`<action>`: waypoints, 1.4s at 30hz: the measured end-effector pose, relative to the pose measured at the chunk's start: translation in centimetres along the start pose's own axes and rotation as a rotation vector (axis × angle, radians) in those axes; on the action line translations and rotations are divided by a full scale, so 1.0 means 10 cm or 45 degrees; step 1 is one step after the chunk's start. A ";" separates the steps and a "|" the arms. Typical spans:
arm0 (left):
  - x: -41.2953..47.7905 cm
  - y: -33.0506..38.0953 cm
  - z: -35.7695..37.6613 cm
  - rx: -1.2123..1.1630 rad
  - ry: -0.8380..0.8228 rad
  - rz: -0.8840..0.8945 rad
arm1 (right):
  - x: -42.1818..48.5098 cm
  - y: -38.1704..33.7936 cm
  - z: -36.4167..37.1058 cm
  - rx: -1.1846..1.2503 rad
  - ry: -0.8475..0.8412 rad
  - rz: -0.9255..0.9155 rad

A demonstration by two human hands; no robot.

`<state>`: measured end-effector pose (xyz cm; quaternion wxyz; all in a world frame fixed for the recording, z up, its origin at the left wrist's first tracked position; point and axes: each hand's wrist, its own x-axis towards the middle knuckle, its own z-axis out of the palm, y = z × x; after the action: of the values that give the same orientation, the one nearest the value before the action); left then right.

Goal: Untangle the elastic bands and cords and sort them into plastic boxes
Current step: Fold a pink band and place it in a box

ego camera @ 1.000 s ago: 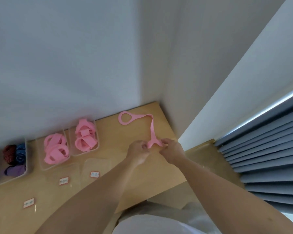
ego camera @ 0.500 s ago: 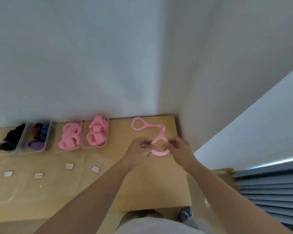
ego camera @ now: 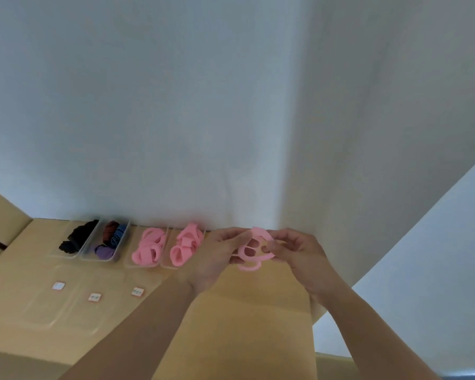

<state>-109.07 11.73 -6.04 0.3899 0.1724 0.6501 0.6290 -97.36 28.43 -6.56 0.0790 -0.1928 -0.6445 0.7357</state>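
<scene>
Along the back edge of your table [ego camera: 244, 311], four plastic boxes [ego camera: 144, 266] hold sorted bands [ego camera: 148, 248]. Your left hand [ego camera: 217, 259] and right hand [ego camera: 299, 256] pinch one looped pink band [ego camera: 259, 233] near the back-right corner, not yet boxed.

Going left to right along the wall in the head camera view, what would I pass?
Box of black bands, box of red, blue and purple bands, first pink-band box, second pink-band box, left hand, pink loop, right hand.

pink band [ego camera: 261, 233]: matt, smooth, soft elastic look.
boxes [ego camera: 141, 266]: clear plastic, faint gloss on rims.
table [ego camera: 231, 325]: pale wood-look top, smooth, matt.
labels [ego camera: 95, 297]: white paper.
wall [ego camera: 176, 105]: matt paint.
</scene>
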 end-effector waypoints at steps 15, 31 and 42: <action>-0.23 1.05 -0.18 0.324 0.202 0.661 | -0.02 -0.89 0.46 -0.269 0.095 -0.376; -0.13 1.38 -0.81 0.392 0.124 0.746 | 0.43 -1.29 1.08 -0.189 0.219 -0.594; -0.06 1.45 -0.85 0.159 0.090 0.741 | 0.39 -1.31 1.14 0.031 0.301 -0.571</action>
<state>-118.69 7.63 7.12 0.1588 0.3531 0.6239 0.6788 -107.10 21.42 6.65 0.3173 -0.1289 -0.6486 0.6797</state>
